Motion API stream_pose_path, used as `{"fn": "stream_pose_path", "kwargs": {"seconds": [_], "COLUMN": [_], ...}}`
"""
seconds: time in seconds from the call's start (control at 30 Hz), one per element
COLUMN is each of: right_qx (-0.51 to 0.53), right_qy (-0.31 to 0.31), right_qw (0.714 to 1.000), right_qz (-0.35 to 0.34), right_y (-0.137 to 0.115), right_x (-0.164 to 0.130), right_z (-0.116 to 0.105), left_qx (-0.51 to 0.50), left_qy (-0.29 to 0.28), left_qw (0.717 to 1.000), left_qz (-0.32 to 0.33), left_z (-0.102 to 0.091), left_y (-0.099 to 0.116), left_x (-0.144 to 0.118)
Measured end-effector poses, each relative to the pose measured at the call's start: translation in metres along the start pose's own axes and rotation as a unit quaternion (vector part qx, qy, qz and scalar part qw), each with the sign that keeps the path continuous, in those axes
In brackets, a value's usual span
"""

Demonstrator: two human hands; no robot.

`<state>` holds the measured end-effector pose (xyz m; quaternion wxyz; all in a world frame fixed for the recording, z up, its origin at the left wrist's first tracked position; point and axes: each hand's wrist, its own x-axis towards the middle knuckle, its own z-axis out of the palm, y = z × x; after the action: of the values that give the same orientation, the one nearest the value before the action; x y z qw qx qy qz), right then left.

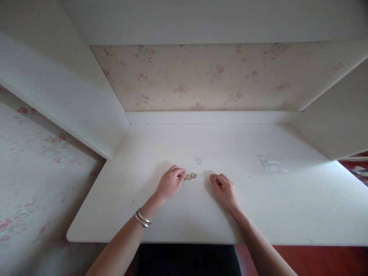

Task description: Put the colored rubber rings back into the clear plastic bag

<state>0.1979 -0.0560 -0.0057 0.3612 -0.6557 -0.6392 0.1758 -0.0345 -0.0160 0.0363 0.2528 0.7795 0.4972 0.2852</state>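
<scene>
Our left hand (171, 183) and right hand (225, 191) are curled; we cannot tell whether either grips anything. A row of rings (194, 176) lies between them, and with the left so close to its end, a nudge could scatter it

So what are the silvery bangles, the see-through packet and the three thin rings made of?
Silvery bangles: probably polished metal, because they catch bright highlights.
See-through packet: likely thin, clear plastic; it looks crinkled and glossy, and the white desk shows through.
Three thin rings: maybe metal, since they look greyish, but they're too small to be sure.
</scene>
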Motion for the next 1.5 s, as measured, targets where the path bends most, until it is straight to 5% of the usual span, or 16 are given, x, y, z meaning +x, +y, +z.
{"fn": "stream_pose_path", "kwargs": {"seconds": [0.23,0.43,0.8,1.23,1.5], "right_qx": [0.035,0.040,0.043,0.046,0.041], "right_qy": [0.021,0.013,-0.011,-0.011,-0.007], "right_qw": [0.999,0.999,0.999,0.999,0.999], "right_qz": [0.024,0.012,0.003,0.012,0.005], "right_y": [0.004,0.007,0.009,0.010,0.011], "right_x": [-0.001,-0.001,-0.001,-0.002,-0.003], "right_z": [0.000,-0.001,-0.004,-0.003,-0.002], "left_qx": [0.082,0.176,0.186,0.141,0.193], "left_qy": [-0.057,-0.114,-0.152,-0.226,-0.255], "left_qw": [0.995,0.976,0.969,0.954,0.931], "left_qz": [0.026,0.056,0.055,0.136,0.174], "left_z": [0.026,0.041,0.044,0.029,0.039], "left_y": [0.002,0.004,-0.009,0.034,0.034], "left_x": [0.062,0.089,0.091,0.072,0.068]}}
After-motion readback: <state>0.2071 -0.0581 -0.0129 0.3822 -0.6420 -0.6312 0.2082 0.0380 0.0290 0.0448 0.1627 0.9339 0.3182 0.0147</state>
